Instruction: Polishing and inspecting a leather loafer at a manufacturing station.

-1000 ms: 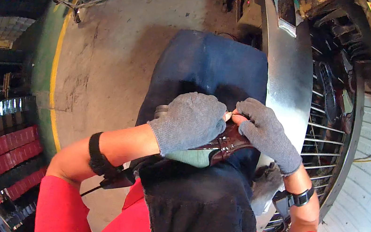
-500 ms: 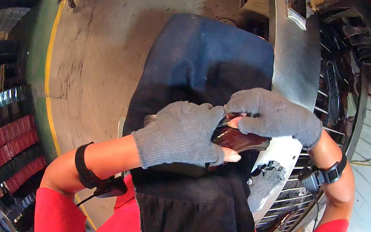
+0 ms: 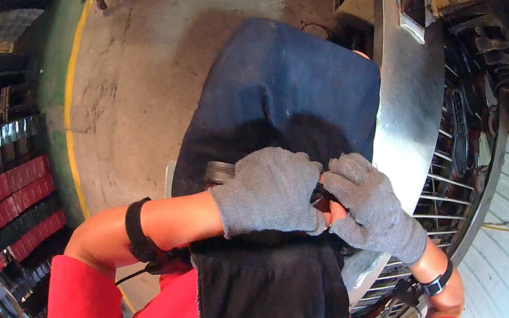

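In my lap, on a dark apron (image 3: 278, 84), rests a dark reddish-brown leather shoe, mostly hidden beneath my hands. Only its layered heel (image 3: 220, 172) sticks out on the left. My left hand (image 3: 270, 194), in a grey knitted glove with the thumb tip bare, wraps over the middle of the shoe. Opposite it, my right hand (image 3: 374, 208), gloved the same way, has its fingers curled around the toe end. Both thumbs nearly meet above the leather. Whether anything small is pinched between the fingers is hidden.
Along my right runs a metal bench top (image 3: 409, 102). Beyond it stands a wire rack (image 3: 452, 161) with several shoes and soles. Red stacked pieces (image 3: 11, 200) sit on shelving at far left. A yellow line (image 3: 70, 81) crosses the floor.
My right hand has come down and turned inward over the toe, hiding the leather seen before. My left hand has shifted right, uncovering more of the heel.
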Demonstrator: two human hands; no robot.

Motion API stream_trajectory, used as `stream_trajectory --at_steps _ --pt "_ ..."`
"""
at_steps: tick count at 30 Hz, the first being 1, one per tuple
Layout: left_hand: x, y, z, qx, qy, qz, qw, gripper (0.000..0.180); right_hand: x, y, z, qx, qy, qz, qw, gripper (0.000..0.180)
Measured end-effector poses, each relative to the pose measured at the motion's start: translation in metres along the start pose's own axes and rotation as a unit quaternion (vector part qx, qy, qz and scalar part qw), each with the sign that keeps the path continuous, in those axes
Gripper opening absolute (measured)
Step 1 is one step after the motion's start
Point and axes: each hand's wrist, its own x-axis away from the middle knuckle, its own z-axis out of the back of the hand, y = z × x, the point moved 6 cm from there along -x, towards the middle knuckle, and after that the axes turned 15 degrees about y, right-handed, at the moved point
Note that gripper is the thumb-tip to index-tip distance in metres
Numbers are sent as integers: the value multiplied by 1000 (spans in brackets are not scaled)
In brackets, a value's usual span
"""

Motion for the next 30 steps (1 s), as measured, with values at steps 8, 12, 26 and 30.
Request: stream_trajectory --at_steps 8,12,26,30 --pt "-18 -43 23 138 -161 178 961 68 45 -7 36 82 419 -222 876 32" --pt "-20 -36 61 443 -48 218 868 70 66 1 -10 -373 471 -370 709 66" --pt "-55 -14 131 557 196 -62 805 65 24 -34 -39 -505 247 -364 742 110" --pt "-44 -9 144 537 236 -41 809 58 17 -41 -36 -532 214 -381 725 117"
